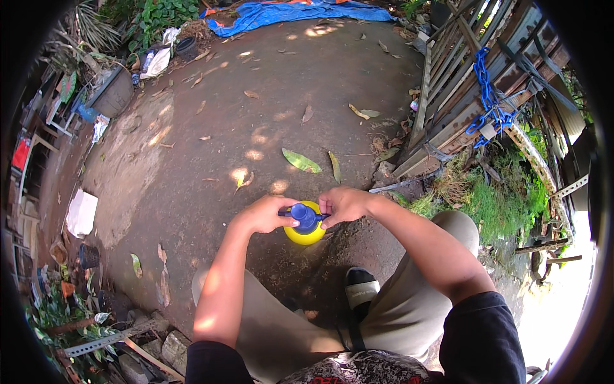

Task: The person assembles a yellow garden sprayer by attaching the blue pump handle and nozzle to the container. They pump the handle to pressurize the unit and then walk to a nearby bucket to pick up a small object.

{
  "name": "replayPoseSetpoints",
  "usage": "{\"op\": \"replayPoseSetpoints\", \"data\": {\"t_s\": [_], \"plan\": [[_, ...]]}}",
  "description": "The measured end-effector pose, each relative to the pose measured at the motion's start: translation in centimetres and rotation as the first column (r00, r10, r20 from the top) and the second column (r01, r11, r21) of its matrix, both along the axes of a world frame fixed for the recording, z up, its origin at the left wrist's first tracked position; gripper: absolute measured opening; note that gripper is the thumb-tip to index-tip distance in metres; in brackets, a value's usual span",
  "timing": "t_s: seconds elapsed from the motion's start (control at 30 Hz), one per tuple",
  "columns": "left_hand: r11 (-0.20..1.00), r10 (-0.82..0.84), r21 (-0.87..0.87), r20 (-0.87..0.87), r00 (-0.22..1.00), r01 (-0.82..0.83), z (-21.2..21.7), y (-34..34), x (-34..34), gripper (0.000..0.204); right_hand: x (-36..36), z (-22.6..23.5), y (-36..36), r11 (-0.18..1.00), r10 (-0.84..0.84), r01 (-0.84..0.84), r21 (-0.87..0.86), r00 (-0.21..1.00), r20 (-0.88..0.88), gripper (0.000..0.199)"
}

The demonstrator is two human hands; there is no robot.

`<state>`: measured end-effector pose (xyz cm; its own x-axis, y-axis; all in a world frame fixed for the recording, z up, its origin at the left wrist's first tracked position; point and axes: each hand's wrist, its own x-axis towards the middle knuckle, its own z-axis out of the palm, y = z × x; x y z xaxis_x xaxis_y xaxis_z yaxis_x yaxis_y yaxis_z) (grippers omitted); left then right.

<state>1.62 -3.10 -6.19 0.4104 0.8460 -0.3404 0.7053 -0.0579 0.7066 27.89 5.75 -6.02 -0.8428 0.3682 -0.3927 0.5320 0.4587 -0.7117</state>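
Observation:
A yellow pressure sprayer bottle (306,237) with a dark blue pump head (306,216) stands on the ground in front of my knees. My left hand (270,215) is closed on the left side of the blue head, thumb and fingers around the part that sticks out there. On the other side, my right hand (342,206) pinches the short blue nozzle between thumb and fingers. The lower part of the bottle is hidden from above.
Dry leaves, among them a large green one (301,160), lie on the dark ground. A wooden fence (441,121) with a blue chain (487,89) stands at right. A blue tarp (300,13) lies far ahead. At left are a grey planter (112,93) and a white container (82,213).

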Motion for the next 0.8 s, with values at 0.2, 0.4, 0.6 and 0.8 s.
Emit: {"op": "replayPoseSetpoints", "data": {"t_s": [0.2,0.4,0.6,0.8], "plan": [[1.0,-0.014,0.004,0.083,0.996,0.013,0.0,0.2,0.0,0.055,-0.1,-0.1,0.5,0.981,-0.142,0.157,-0.115,0.981,0.129,0.046],[0.999,-0.041,0.024,0.037,0.999,0.04,-0.3,0.2,-0.3,0.052,0.5,0.8,0.4,0.99,-0.095,0.088,0.108,0.994,0.062,0.043],[0.997,-0.056,-0.042,0.04,0.998,0.058,0.2,0.6,-0.1,0.049,0.7,0.8,0.6,0.99,0.005,-0.013,0.138,0.999,0.053,0.038],[0.997,-0.057,-0.052,0.02,0.998,0.058,0.6,0.2,-0.2,0.044,0.3,2.7,0.3,0.964,-0.101,0.063,0.258,0.985,0.138,0.039]]}}
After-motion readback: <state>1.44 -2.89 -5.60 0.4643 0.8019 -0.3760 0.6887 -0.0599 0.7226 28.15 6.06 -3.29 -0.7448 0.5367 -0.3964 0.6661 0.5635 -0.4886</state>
